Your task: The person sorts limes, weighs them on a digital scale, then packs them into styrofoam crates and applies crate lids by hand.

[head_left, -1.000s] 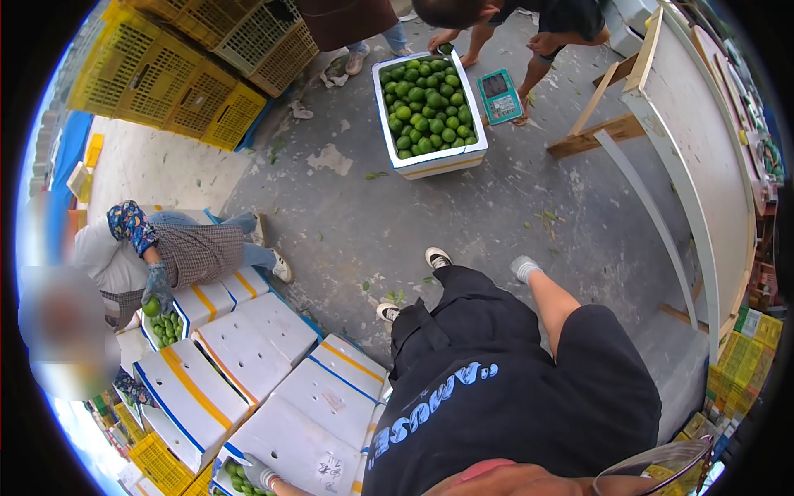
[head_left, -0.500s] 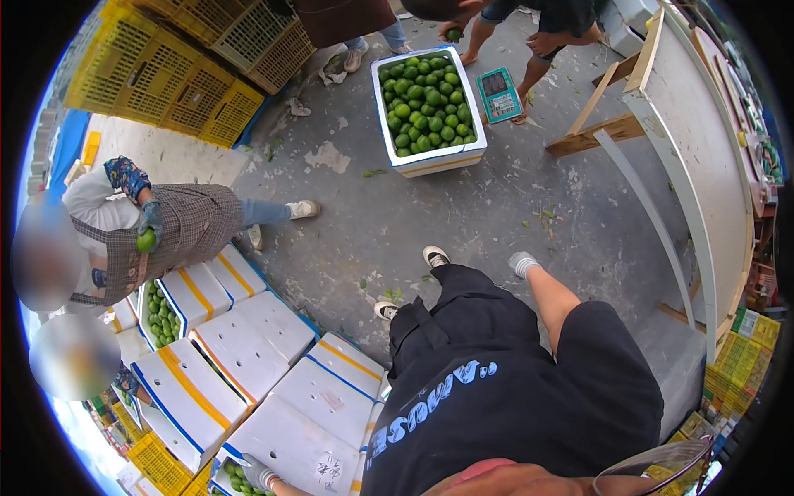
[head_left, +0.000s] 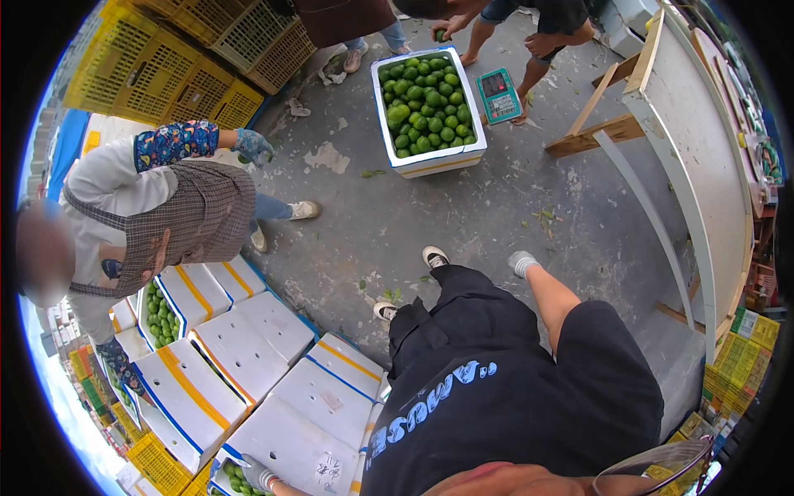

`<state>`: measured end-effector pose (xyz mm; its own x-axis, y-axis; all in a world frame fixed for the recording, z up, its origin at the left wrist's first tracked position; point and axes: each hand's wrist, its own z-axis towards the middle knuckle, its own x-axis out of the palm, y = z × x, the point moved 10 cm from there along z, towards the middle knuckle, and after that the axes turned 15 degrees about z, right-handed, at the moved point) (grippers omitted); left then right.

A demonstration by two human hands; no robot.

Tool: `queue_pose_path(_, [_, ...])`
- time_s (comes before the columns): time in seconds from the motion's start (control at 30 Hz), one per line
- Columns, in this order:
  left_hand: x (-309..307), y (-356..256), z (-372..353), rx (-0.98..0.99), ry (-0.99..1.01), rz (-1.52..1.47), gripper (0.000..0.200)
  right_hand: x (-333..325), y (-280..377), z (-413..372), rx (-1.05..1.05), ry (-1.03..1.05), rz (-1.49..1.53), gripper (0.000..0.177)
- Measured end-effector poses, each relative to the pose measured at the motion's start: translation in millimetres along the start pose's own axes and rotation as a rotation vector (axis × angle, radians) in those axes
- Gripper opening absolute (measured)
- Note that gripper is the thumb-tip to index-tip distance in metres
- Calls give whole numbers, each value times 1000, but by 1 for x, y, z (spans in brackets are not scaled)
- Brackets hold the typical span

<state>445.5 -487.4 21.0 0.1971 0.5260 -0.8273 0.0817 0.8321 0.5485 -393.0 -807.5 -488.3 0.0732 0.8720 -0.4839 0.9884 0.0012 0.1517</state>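
Observation:
My left hand [head_left: 259, 474], in a grey glove, is at the bottom left, over the edge between an open box of green limes [head_left: 236, 477] and a closed white foam box [head_left: 289, 430]. Its fingers are too small and partly hidden to read. My right hand [head_left: 521, 263], in a light glove, hangs beside my body above the grey floor [head_left: 496, 215], touching no object; its finger pose is unclear. Further ahead, a white foam box [head_left: 438, 161] full of limes [head_left: 426, 103] stands by a green scale [head_left: 499, 96].
A co-worker in a checked apron [head_left: 198, 219] stands at left, one gloved arm stretched out. Another person [head_left: 554, 25] bends by the limes, holding one. Yellow crates [head_left: 157, 74] are stacked upper left; a wooden-framed panel [head_left: 695, 149] stands at right.
The apron-wearing co-worker has swung one arm out toward the crates and the lime box. The crouching person's hand with a lime has moved slightly left. My hands look unmoved.

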Motion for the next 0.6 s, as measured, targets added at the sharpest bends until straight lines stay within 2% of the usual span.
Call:
queue_pose_path(0.03, [-1,-1,-1,-1,6,1,57,3,1,0,-14,21,-29,24])
queue_pose_path(0.1, [-67,-29,-44,305,-799,44,54,-1,4,-2,-13,25,-37,24])
queue_pose_path(0.17, [-74,-37,-55,328,-841,151,53,-7,6,-12,14,3,10,24])
queue_pose_path(0.23, [-49,-28,-27,68,-113,288,52,-19,18,-26,-11,-8,7,24])
queue_pose_path(0.33, [-58,-33,-33,78,-150,278,51,-33,28,-41,-8,2,57,24])
queue_pose_path(0.4, [-88,-45,-63,324,-927,155,51,-31,29,-40,-23,22,32,24])
queue_pose_path(0.47, [-93,-41,-96,461,-1310,64,52,-25,30,-35,-69,42,-71,25])
queue_pose_path(0.5, [-96,-42,-97,475,-1309,48,53,-25,29,-32,-64,26,-55,25])
queue_pose_path(0.57, [-101,-51,-68,341,-901,128,54,-23,24,-24,-52,-8,-25,25])
queue_pose_path(0.6, [-92,-49,-48,191,-493,212,55,-22,22,-21,-43,-10,-14,25])
